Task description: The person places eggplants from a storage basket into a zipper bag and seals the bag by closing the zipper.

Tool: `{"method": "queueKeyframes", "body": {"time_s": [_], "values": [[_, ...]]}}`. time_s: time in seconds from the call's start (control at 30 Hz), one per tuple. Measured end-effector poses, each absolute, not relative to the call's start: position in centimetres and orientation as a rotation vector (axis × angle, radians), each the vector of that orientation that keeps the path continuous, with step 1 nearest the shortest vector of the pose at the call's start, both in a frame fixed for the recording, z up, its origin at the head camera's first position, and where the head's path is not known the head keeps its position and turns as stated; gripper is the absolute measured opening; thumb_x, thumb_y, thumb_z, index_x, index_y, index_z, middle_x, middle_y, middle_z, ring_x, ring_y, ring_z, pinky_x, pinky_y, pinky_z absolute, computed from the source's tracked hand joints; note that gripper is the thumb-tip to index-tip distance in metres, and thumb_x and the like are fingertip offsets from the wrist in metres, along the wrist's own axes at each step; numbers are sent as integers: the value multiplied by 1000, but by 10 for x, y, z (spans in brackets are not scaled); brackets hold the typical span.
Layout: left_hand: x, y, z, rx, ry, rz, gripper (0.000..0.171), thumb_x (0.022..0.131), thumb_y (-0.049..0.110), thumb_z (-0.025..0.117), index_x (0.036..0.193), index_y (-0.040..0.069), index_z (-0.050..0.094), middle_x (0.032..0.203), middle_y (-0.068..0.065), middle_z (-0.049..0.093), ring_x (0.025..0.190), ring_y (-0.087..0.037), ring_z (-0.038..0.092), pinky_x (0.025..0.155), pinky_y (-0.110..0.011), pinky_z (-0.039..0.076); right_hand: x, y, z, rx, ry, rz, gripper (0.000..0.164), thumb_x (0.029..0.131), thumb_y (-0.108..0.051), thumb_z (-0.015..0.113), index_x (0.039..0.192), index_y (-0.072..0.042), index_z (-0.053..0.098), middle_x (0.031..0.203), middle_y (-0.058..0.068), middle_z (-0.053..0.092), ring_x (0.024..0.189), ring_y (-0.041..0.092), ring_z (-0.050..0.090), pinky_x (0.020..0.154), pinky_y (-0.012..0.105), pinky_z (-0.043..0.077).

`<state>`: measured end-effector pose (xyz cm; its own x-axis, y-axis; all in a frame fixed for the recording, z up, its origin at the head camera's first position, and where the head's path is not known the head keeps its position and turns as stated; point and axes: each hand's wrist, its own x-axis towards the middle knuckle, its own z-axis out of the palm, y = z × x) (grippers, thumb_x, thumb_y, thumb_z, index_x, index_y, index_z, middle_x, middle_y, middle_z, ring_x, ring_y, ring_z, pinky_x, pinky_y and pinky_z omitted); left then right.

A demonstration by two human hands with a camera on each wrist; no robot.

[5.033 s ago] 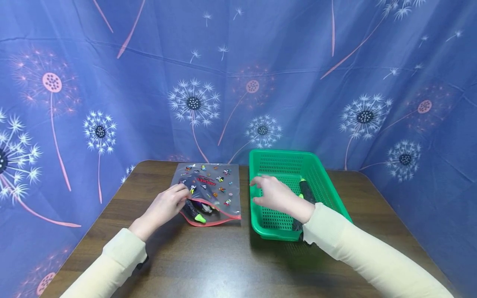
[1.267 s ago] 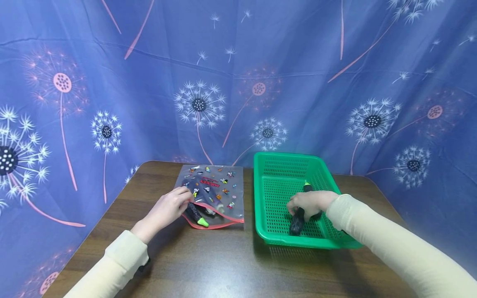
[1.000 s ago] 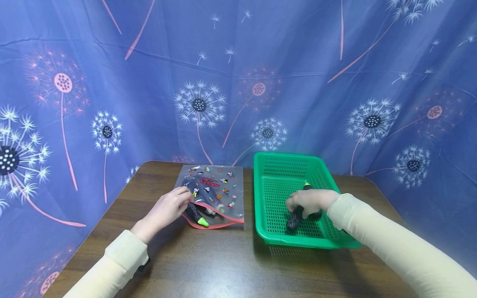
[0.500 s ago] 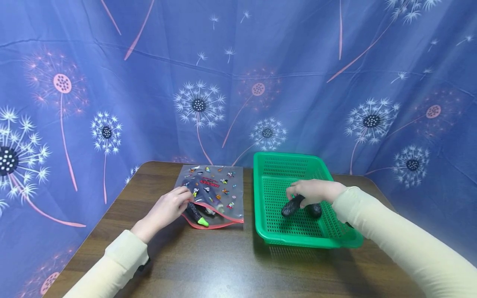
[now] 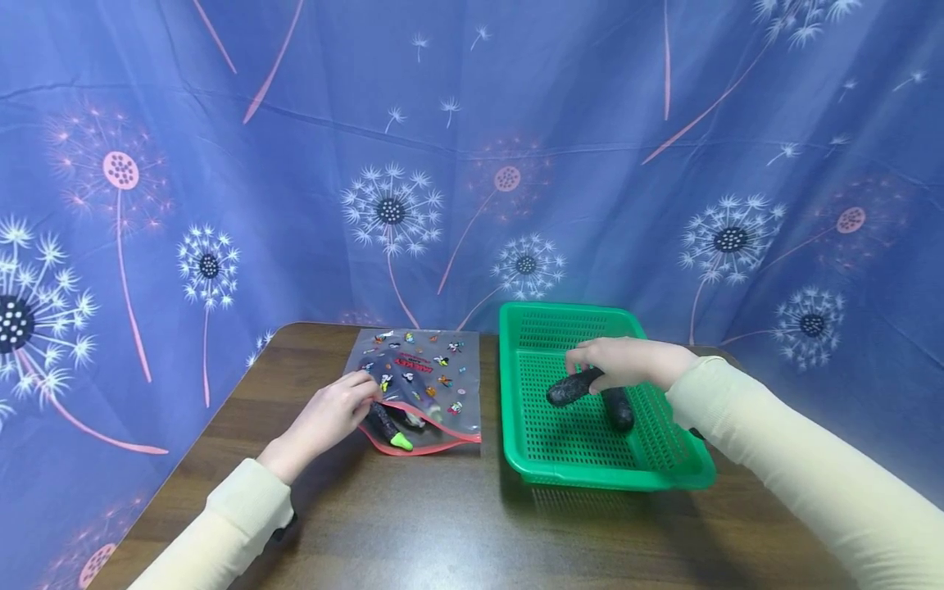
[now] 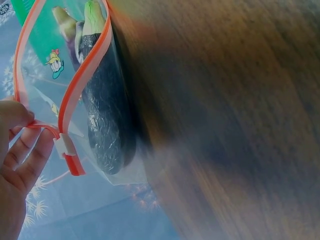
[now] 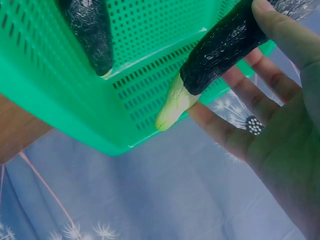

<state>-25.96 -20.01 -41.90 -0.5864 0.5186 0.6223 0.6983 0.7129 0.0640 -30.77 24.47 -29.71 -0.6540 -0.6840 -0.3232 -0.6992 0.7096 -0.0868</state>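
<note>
Head view: I see the right hand holding a dark eggplant above the floor of the green basket, a second eggplant lying just beneath. On the counter, the left hand pinches the red-edged mouth of a printed zip bag, which has a bagged eggplant in it.

The right grip, thumb against fingers, looks light to me; the shiny skin could slide through it and drop the piece onto its neighbour. If the left pinch slackens, the low mouth could sag shut; a tug might tip the bagged one out, since its green tip lies right at the opening.

From the head, the right hand hides the held piece's stem end; the right wrist view shows that pale green stem. Only the left wrist view shows the whitish slider on the strip beside the fingertips.
</note>
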Motion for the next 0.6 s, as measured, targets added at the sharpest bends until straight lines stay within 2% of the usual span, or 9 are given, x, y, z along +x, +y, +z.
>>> {"method": "queueKeyframes", "body": {"time_s": [0.4,0.6], "values": [[-260,-199,-421,-934,-2300,-405,28,68,-7,71,82,16,62,88,5,59,79,-12,57,60,-31,50,-301,236,-275,-1163,2659,8,32,83,-24,71,110,-25,54,103,-4,55,91,15,55,71,34,46],[-260,-198,-421,-947,-2307,-413,27,69,-6,68,83,16,63,88,6,58,81,-11,57,63,-30,50,-297,228,-266,-1195,2687,9,30,84,-25,70,110,-24,54,102,-4,56,88,14,54,68,31,45]]}}
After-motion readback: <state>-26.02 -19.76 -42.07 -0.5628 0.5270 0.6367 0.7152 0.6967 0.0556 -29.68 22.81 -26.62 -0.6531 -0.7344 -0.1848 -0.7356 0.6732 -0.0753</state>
